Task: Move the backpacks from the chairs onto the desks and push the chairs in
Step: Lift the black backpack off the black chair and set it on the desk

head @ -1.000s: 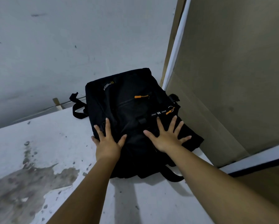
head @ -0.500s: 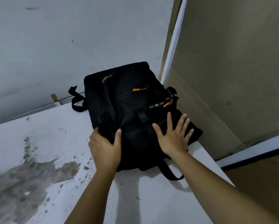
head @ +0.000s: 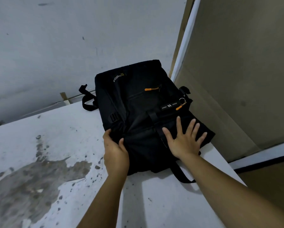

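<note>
A black backpack [head: 142,112] lies flat on the stained white counter [head: 55,145], long axis running toward the wall; left hand [head: 115,152] pinches its near edge, right hand [head: 184,140] presses flat, fingers spread.

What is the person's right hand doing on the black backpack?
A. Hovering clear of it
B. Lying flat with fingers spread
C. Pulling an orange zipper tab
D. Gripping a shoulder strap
B: the right hand lies flat, fingers spread, on the near part of the backpack, away from the orange tabs.
</note>
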